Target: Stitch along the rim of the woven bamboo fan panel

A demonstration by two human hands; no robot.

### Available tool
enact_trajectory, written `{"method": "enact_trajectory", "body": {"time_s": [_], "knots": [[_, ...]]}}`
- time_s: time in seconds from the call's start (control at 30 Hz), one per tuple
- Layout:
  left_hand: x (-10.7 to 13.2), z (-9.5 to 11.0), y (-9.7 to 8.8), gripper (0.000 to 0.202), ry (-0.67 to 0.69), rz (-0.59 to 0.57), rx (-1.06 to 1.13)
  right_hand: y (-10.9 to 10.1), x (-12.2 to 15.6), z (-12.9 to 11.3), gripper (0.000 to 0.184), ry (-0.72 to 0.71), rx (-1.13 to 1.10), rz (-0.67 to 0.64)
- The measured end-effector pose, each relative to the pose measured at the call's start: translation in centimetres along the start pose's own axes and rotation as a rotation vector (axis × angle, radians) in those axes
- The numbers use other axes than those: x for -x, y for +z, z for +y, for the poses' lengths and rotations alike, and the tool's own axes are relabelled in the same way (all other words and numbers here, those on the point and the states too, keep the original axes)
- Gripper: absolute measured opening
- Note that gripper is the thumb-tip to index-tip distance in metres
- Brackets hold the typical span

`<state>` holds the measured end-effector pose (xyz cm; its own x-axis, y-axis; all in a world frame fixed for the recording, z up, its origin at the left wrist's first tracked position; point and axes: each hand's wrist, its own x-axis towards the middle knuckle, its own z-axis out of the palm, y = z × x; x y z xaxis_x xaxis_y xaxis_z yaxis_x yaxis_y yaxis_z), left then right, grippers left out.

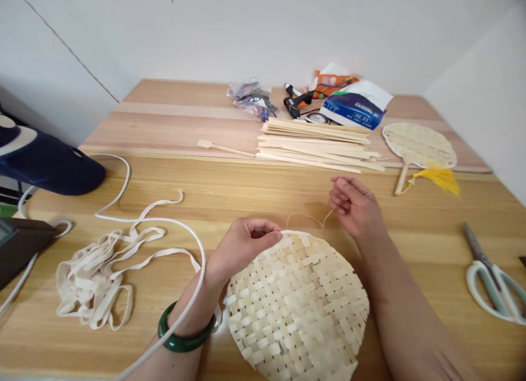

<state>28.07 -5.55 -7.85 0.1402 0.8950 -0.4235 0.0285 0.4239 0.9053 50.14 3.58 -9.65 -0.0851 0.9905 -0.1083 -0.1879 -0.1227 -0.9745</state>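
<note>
I have two grips at work, both grasping. My left grip (249, 244) pinches the upper-left rim of one round woven disc (298, 310), thumb over its edge; one green bangle (187, 329) circles that wrist. My right grip (355, 206) is curled, its fingertips pinching one thin thread (304, 214) that loops across to the disc's top edge. The disc is at the near middle of the surface (230, 192), between my forearms.

To my left lie one tangled heap of cream tape (96, 277) and one white cable (164, 219), which passes over my left forearm. To my right is one pair of scissors (491, 285), and farther off one finished fan (421, 145) with one yellow tassel (438, 179).

Ahead, one loose handle (224, 148) lies beside a pile of pale strips (316, 145), too overlapped for me to count. Behind them I see one clear bag (252, 99), one black-and-orange glue gun (299, 103) and two packs: one blue (353, 107), one orange (331, 84). Both packs carry small white printing; I cannot read either.
</note>
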Motion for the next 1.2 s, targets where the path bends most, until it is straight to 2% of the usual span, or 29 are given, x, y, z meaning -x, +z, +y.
{"method": "enact_trajectory", "body": {"time_s": [0.07, 0.1, 0.27, 0.37, 0.63, 0.87, 1.2], "knots": [[0.1, 0.1, 0.0, 0.016, 0.001, 0.007, 0.022, 0.0, 0.1, -0.1, 0.014, -0.034, 0.088, 0.018], [0.1, 0.1, 0.0, 0.016, 0.001, 0.01, 0.037, 0.2, 0.3, -0.1, 0.016, -0.018, 0.148, -0.031], [0.2, 0.2, -0.1, 0.017, -0.01, 0.008, 0.102, 2.3, 2.3, -0.2, 0.023, 0.239, 0.319, -0.477], [0.2, 0.2, -0.1, 0.019, -0.028, -0.001, 0.126, 3.0, 2.9, -0.4, 0.024, 0.29, 0.316, -0.6], [0.2, 0.0, -0.2, 0.018, -0.028, -0.018, 0.141, 2.2, 2.4, -0.5, 0.024, 0.356, 0.311, -0.7], [0.3, 0.3, -0.2, 0.017, -0.032, 0.001, 0.142, 1.9, 2.5, -0.7, 0.027, 0.431, 0.296, -0.689], [0.3, 0.1, -0.4, 0.016, -0.047, 0.007, 0.157, 1.9, 2.3, -0.3, 0.025, 0.412, 0.338, -0.638]]}}
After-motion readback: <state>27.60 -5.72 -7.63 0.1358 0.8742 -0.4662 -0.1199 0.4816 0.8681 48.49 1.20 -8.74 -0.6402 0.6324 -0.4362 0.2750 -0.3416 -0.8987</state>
